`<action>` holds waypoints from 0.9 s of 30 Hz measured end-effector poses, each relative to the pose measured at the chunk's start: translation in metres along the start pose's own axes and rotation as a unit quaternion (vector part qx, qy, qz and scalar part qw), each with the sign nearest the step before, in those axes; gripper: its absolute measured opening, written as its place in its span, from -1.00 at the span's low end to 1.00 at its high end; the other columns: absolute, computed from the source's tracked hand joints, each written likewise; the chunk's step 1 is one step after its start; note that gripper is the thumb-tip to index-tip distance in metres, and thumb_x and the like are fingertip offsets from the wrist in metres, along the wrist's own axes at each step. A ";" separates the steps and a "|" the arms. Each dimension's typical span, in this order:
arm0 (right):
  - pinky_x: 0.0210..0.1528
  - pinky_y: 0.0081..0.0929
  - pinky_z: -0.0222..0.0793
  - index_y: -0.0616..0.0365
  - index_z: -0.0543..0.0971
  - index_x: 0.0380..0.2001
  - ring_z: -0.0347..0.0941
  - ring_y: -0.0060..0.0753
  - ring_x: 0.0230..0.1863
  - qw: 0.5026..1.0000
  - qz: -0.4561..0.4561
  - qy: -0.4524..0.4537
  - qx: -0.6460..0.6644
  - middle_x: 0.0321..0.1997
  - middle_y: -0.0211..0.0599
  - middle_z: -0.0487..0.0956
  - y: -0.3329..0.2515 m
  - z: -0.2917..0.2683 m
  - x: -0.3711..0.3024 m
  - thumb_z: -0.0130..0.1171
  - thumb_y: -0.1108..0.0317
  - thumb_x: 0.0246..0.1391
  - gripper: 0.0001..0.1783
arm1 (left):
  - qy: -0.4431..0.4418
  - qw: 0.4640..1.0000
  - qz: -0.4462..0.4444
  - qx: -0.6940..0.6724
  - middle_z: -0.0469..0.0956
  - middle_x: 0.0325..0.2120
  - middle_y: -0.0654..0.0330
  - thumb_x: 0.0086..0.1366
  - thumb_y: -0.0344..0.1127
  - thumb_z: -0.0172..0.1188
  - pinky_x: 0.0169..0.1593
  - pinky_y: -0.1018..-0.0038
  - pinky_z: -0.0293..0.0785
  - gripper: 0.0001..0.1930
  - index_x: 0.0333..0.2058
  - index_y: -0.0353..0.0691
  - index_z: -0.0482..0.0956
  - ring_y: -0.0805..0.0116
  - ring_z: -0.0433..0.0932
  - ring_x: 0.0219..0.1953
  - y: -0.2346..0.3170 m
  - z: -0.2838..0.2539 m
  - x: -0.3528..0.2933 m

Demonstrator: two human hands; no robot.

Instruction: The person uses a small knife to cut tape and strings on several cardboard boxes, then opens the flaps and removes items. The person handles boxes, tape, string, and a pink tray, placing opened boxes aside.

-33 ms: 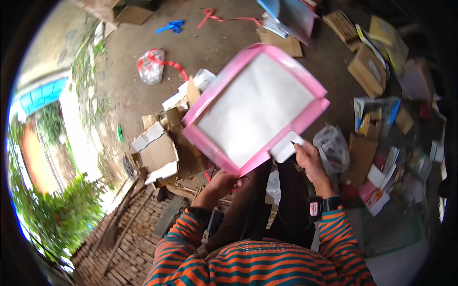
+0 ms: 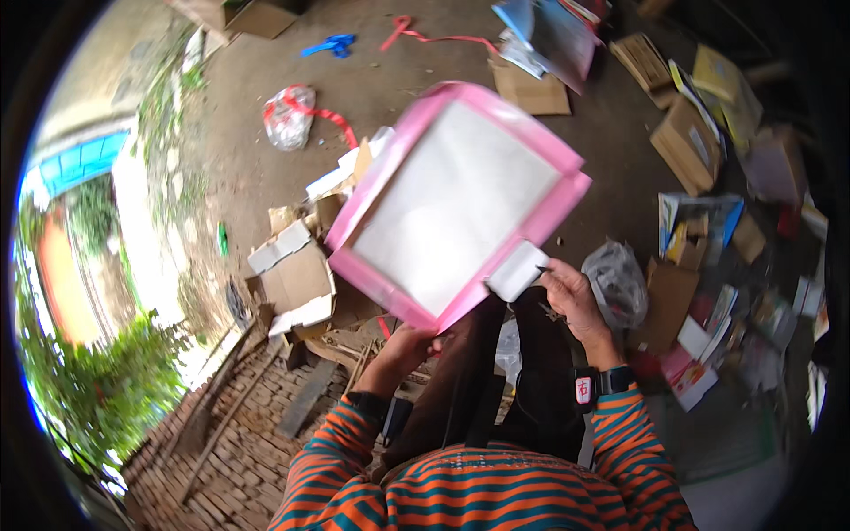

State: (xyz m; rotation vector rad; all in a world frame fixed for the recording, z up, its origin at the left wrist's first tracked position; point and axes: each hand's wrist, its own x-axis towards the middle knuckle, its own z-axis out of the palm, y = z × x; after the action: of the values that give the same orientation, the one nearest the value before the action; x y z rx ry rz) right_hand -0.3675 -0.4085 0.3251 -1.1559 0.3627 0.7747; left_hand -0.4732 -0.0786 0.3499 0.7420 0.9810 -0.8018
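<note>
A shallow pink cardboard box (image 2: 580, 188) with a white inside is held tilted in front of me, over my knees. My left hand (image 2: 409, 347) is closed on its near corner, with the thumb against the pink edge. From its near right side sticks out a small white flap (image 2: 517, 271). The closed fingers of my right hand (image 2: 572, 296) meet the outer end of this flap. A small dark tip shows at those fingertips, too small to name.
Flattened brown cardboard (image 2: 301, 279) lies left of the box. Beyond are a clear plastic bag with red ribbon (image 2: 290, 119) and a blue strip (image 2: 330, 45). To the right are another plastic bag (image 2: 615, 283), brown cartons (image 2: 686, 146) and scattered papers. Bricks (image 2: 239, 416) pave the near left.
The pink box and its white flap have shifted a little to the left. My right hand has moved slightly left with the flap. The background has shifted slightly in view.
</note>
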 end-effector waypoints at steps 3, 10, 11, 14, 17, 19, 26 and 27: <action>-0.61 -0.72 -0.07 0.18 0.56 0.01 0.03 -0.89 -0.63 0.993 0.031 -0.094 -0.059 -0.65 -0.74 0.25 -0.041 0.039 0.008 0.17 0.31 0.28 -0.71 | 0.100 0.968 0.072 -0.220 0.64 -0.23 0.11 0.33 -0.46 0.14 -0.36 0.59 0.50 -0.76 -0.03 -0.32 0.52 0.46 0.54 -0.43 -0.027 -0.039 -0.048; -0.62 -0.74 0.00 0.17 0.57 -0.09 0.11 -0.86 -0.64 0.973 0.137 -0.025 -0.184 -0.58 -0.67 0.37 -0.022 0.063 -0.006 0.15 0.35 0.26 -0.80 | 0.072 0.792 0.245 -0.555 0.64 -0.39 0.20 0.45 -0.41 0.04 -0.37 0.68 0.45 -0.76 0.04 -0.26 0.53 0.56 0.45 -0.49 -0.009 -0.095 -0.040; -0.62 -0.73 0.01 0.17 0.57 -0.09 0.12 -0.85 -0.63 0.969 0.138 -0.024 -0.203 -0.58 -0.67 0.37 -0.017 0.060 -0.009 0.16 0.35 0.25 -0.79 | 0.068 0.779 0.284 -0.555 0.65 -0.31 0.16 0.45 -0.41 0.04 -0.37 0.67 0.46 -0.76 0.03 -0.26 0.53 0.55 0.46 -0.48 0.002 -0.099 -0.030; -0.59 -0.73 0.04 0.18 0.57 -0.10 0.15 -0.84 -0.62 0.961 0.142 -0.017 -0.238 -0.58 -0.67 0.37 -0.007 0.046 -0.016 0.17 0.36 0.24 -0.79 | 0.065 0.698 0.371 -0.609 0.63 -0.08 0.10 0.43 -0.44 0.07 -0.33 0.66 0.50 -0.78 0.01 -0.32 0.48 0.52 0.52 -0.39 0.042 -0.108 0.017; -0.57 -0.71 0.05 0.19 0.58 -0.10 0.16 -0.83 -0.61 0.951 0.155 0.023 -0.265 -0.60 -0.68 0.37 -0.004 0.036 -0.019 0.18 0.36 0.23 -0.79 | 0.015 0.633 0.419 -0.651 0.63 -0.08 0.08 0.40 -0.44 0.11 -0.28 0.61 0.55 -0.80 -0.05 -0.38 0.49 0.45 0.60 -0.29 0.081 -0.113 0.065; -0.56 -0.70 0.06 0.19 0.57 -0.09 0.17 -0.83 -0.60 0.945 0.176 0.044 -0.274 -0.60 -0.68 0.37 -0.003 0.030 -0.018 0.18 0.36 0.23 -0.78 | 0.045 0.567 0.436 -0.697 0.65 -0.13 0.04 0.40 -0.42 0.12 -0.26 0.57 0.60 -0.81 -0.07 -0.36 0.49 0.39 0.61 -0.32 0.108 -0.117 0.094; -0.53 -0.70 0.08 0.18 0.55 -0.07 0.19 -0.81 -0.58 0.940 0.179 0.056 -0.286 -0.60 -0.67 0.37 0.011 0.016 -0.015 0.19 0.34 0.23 -0.76 | 0.109 0.601 0.369 -0.701 0.66 -0.13 -0.01 0.42 -0.22 0.12 -0.21 0.36 0.66 -0.81 -0.20 -0.23 0.42 0.13 0.65 -0.06 0.145 -0.130 0.124; -0.53 -0.70 0.09 0.18 0.56 -0.07 0.19 -0.80 -0.58 0.941 0.173 0.052 -0.286 -0.59 -0.67 0.38 0.016 0.015 -0.014 0.19 0.33 0.23 -0.75 | 0.100 0.603 0.368 -0.701 0.65 -0.11 -0.02 0.43 -0.18 0.09 -0.21 0.34 0.66 -0.78 -0.20 -0.23 0.41 0.12 0.64 -0.04 0.145 -0.130 0.121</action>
State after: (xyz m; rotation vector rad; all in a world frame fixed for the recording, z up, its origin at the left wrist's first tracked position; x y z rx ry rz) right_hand -0.3905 -0.3970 0.3290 -1.7104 0.4526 1.1775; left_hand -0.3645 0.0736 0.2171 -0.2496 1.0312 0.8669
